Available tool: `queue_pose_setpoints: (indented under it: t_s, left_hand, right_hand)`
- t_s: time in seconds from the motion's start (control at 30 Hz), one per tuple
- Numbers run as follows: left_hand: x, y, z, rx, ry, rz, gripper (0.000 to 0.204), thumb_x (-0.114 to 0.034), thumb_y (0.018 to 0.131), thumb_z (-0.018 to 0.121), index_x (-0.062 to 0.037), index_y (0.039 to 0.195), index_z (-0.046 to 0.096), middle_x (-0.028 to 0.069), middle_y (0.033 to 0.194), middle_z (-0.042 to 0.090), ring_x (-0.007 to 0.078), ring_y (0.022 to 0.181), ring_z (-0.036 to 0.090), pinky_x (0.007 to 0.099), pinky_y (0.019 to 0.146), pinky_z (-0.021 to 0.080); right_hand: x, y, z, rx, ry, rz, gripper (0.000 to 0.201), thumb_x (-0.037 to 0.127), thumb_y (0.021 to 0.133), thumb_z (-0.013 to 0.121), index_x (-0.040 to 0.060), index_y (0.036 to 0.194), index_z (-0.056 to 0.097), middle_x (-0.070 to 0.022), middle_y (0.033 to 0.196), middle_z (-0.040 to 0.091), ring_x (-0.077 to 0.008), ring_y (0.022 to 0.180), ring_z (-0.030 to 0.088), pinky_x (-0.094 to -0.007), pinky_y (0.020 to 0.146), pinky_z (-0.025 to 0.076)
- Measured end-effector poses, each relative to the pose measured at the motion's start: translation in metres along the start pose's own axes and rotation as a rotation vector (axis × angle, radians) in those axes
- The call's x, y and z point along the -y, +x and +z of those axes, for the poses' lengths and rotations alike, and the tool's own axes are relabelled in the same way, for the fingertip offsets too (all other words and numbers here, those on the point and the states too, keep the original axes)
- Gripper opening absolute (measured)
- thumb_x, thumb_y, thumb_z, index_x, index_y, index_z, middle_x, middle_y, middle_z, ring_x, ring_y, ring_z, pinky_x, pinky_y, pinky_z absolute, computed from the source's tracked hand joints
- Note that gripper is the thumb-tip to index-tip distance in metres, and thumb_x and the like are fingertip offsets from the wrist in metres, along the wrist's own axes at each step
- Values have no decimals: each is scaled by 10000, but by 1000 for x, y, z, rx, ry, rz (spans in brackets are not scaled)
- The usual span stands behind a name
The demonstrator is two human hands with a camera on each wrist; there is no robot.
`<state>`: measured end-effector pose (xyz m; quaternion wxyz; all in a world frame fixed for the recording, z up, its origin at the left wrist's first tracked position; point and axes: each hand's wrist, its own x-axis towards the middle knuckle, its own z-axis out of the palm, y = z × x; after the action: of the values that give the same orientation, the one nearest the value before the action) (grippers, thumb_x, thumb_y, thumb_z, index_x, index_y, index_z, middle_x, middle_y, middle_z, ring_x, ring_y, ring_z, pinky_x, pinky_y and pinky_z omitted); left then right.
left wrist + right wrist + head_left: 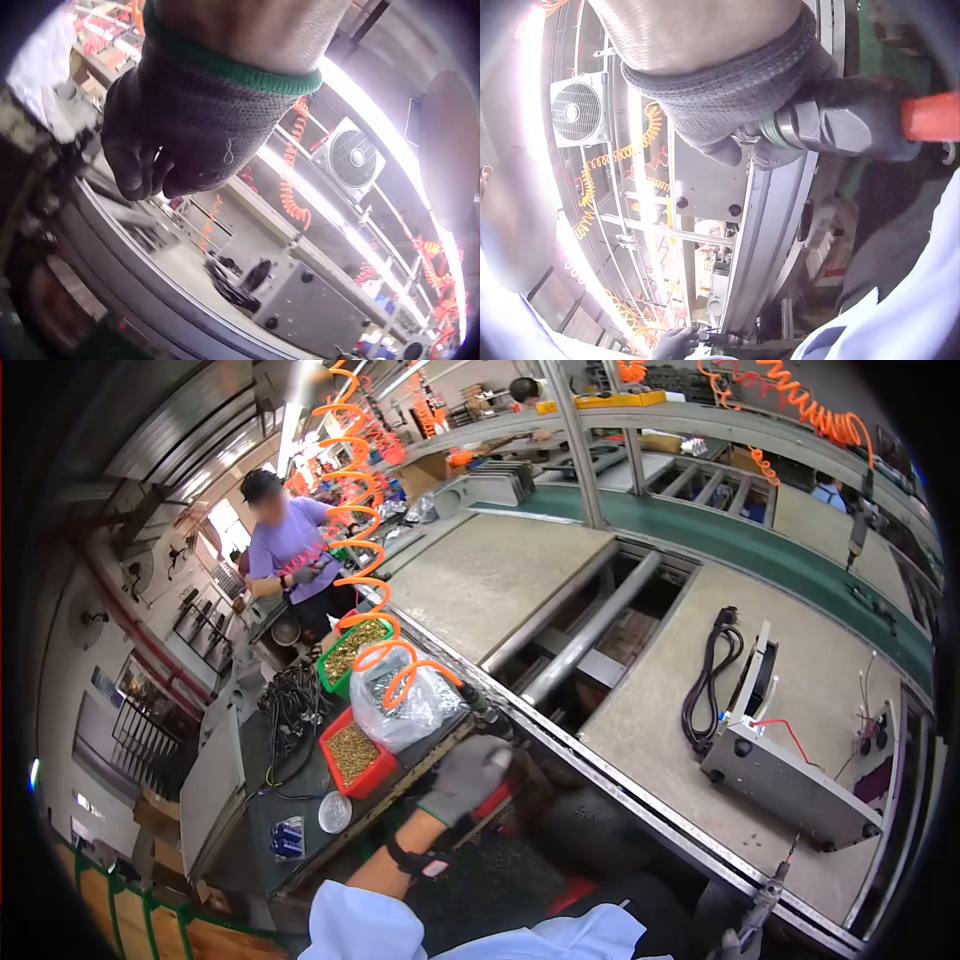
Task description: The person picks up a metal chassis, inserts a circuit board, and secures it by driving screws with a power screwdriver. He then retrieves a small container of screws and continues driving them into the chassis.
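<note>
My gloved left hand (468, 772) is at the table's near edge, its fingers bent in the left wrist view. Beside its thumb lies a dark air tool (487, 710) on an orange coiled hose; I cannot tell whether the fingers hold it. My gloved right hand (739, 112) grips an air screwdriver (836, 124) with a red hose at its rear end. In the head view that screwdriver's bit (795, 847) points up beside the table edge, near a grey metal housing (790, 790). Most of the right hand is hidden at the bottom there.
A black power cord (697, 700) lies beside the housing. On the left bench stand a red bin (352, 755) and a green bin (335, 678) of small brass-coloured parts, plus a plastic bag (425, 710). Rollers (590, 630) bridge a table gap. A person (285, 545) stands beyond.
</note>
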<state>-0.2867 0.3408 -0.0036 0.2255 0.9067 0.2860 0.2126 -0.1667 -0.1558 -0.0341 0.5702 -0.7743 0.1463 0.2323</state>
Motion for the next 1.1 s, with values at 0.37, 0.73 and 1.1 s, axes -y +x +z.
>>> queue_pose_setpoints:
  t_s: [0.37, 0.73, 1.1]
  left_hand:
    - [217, 75, -125, 93, 620, -120, 228, -157, 843, 617, -32, 1004, 718, 237, 1000, 721, 432, 995, 681, 527, 884, 541]
    - [268, 100, -120, 189, 664, -136, 290, -280, 814, 706, -46, 974, 764, 255, 993, 725, 430, 957, 702, 477, 842, 551]
    - [251, 86, -115, 194, 638, -180, 312, -240, 843, 663, -20, 1048, 742, 259, 1083, 719, 405, 1079, 679, 480, 944, 530]
  right_hand:
    - [-10, 7, -4, 19, 10, -38, 535, 192, 957, 664, 102, 1454, 488, -5, 632, 542, -72, 427, 454, -208, 380, 330]
    - [-9, 4, -2, 22, 58, -66, 608, 191, 934, 691, 69, 1487, 468, 5, 664, 558, -63, 443, 463, -198, 402, 338]
    - [-6, 4, 0, -2, 5, -45, 566, 229, 926, 695, 80, 1439, 510, 1, 615, 555, -59, 426, 463, -194, 391, 340]
